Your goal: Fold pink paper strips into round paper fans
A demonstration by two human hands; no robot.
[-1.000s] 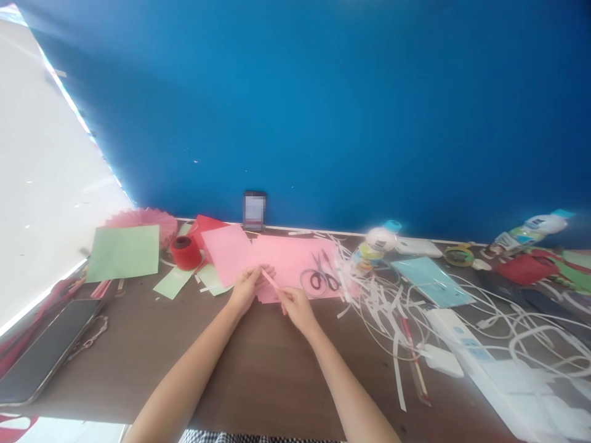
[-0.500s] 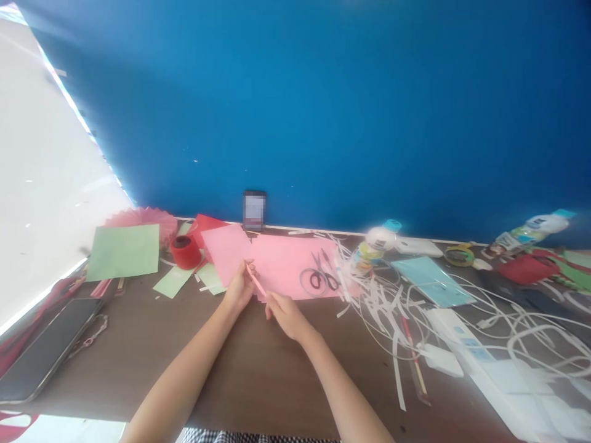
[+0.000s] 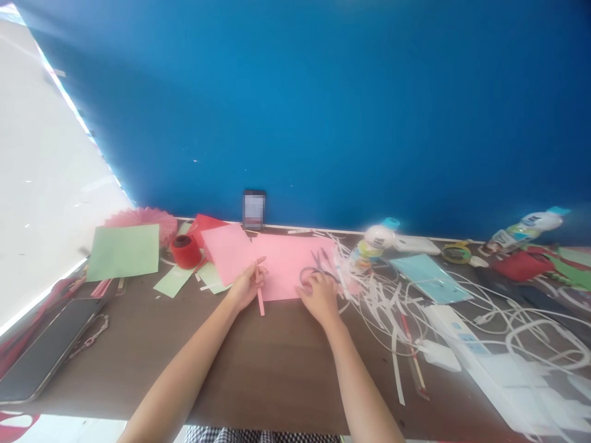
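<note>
My left hand point(image 3: 248, 287) is closed in a pinch on a narrow pink paper strip point(image 3: 261, 301), whose lower end hangs down toward the table. My right hand point(image 3: 321, 295) curls its fingers over the handles of the scissors point(image 3: 318, 261), hiding most of them. The scissors lie on a pink paper sheet point(image 3: 281, 261), blades pointing away from me. Another pink sheet point(image 3: 226, 249) lies tilted just beyond my left hand.
To the left are a red tape roll point(image 3: 185, 251), green paper point(image 3: 124, 252) and a phone point(image 3: 48, 344). On the right lie white paper strips point(image 3: 381, 301), a bottle point(image 3: 372, 246), a blue packet point(image 3: 431, 278), tangled cables and a power strip point(image 3: 466, 344). A small device point(image 3: 254, 209) leans on the blue wall.
My right hand has let go of the pink strip and moved right onto the scissors. The strip stays in my left hand, now hanging more steeply.
</note>
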